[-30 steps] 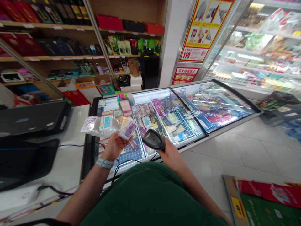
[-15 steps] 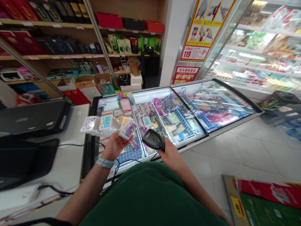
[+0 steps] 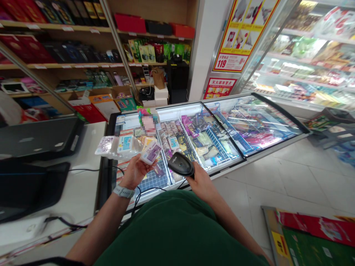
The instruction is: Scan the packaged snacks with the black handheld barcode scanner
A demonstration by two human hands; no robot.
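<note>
My left hand [image 3: 135, 170] grips a small white-and-purple package [image 3: 151, 153] at its lower edge, tilted over the freezer's glass top. A black handheld barcode scanner [image 3: 181, 164] is in my right hand [image 3: 202, 181], its head pointing left toward the package, with a gap between them. My fingers around the scanner's handle are partly hidden. Just beyond my left hand, clear plastic packs with blue labels [image 3: 126, 144] and purple labels [image 3: 107, 145] lie on the glass. Behind them is a colourful packet [image 3: 148, 122], partly blurred out.
The chest freezer [image 3: 244, 161] holds bagged goods in wire baskets. A black cable runs across its near end. At left, black electronic equipment [image 3: 41, 136] stands on a white counter [image 3: 93, 147]. Stocked shelves [image 3: 83, 66] line the back; a green-and-red box [image 3: 318, 236] is at lower right.
</note>
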